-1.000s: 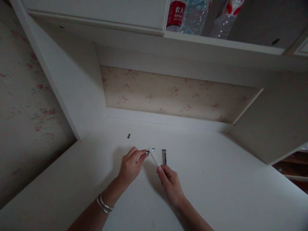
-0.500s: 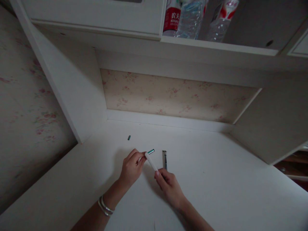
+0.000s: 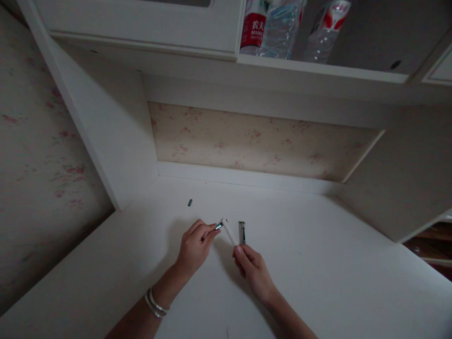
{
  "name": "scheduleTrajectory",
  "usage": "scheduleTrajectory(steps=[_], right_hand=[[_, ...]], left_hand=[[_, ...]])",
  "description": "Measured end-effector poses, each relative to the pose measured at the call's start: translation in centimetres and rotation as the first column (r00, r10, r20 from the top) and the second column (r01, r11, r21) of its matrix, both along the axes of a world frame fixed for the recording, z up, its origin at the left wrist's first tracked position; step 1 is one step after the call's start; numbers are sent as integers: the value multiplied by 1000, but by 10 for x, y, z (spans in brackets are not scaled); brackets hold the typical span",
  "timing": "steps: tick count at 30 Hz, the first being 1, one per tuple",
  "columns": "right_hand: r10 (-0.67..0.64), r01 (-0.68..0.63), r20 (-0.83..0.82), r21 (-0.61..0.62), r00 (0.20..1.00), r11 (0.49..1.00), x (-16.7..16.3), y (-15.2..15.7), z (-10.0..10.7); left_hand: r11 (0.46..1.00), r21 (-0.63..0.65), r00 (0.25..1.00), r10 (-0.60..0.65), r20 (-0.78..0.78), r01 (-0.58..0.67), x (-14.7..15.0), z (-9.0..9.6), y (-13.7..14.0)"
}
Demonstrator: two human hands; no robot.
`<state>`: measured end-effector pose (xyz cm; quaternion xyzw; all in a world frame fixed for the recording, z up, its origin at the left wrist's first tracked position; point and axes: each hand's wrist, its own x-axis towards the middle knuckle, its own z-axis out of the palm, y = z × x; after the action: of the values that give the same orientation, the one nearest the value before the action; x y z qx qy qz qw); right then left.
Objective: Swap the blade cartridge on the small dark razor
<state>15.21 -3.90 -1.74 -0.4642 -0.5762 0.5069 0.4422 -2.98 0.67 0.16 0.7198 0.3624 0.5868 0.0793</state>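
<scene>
My left hand [image 3: 195,245] is closed, thumb and forefinger pinching a small flat dark piece with a green strip [image 3: 218,226], which looks like a razor blade cartridge. My right hand [image 3: 253,269] is wrapped round the lower end of a slim white handle [image 3: 230,232]. The handle slants up to the left, its top end close beside the cartridge; whether they touch I cannot tell. Just beyond my right fingers, a T-shaped metal and black razor [image 3: 243,230] lies on the white desk [image 3: 310,268]. Another small dark green piece [image 3: 189,202] lies farther back, left of the hands.
Above the desk hangs a white cabinet; in its open shelf [image 3: 321,69] stand a bottle with a red label [image 3: 253,30], a clear plastic bottle [image 3: 278,30] and another labelled bottle [image 3: 325,35]. White side panels [image 3: 102,117] flank the desk.
My right hand has moved slightly right, drawing the white handle's top end from my left fingertips to the cartridge's right side. My left hand has barely moved.
</scene>
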Motion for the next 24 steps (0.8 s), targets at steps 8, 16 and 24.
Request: scheduleTrajectory(steps=[8,16,24], right_hand=[[86,-87,-18,-40,996,995,-1,-1,0],[44,-45,-39,-19,998,999,3,2,-2],[31,-32,-32,-24,999,999,1,1,-3]], left_hand=[[1000,2,999,-28,21,28,1,-1,1],[999,-13,999,-38,31,38,2,-2,1],[999,-35,999,-39,-16,39,1,3,-1]])
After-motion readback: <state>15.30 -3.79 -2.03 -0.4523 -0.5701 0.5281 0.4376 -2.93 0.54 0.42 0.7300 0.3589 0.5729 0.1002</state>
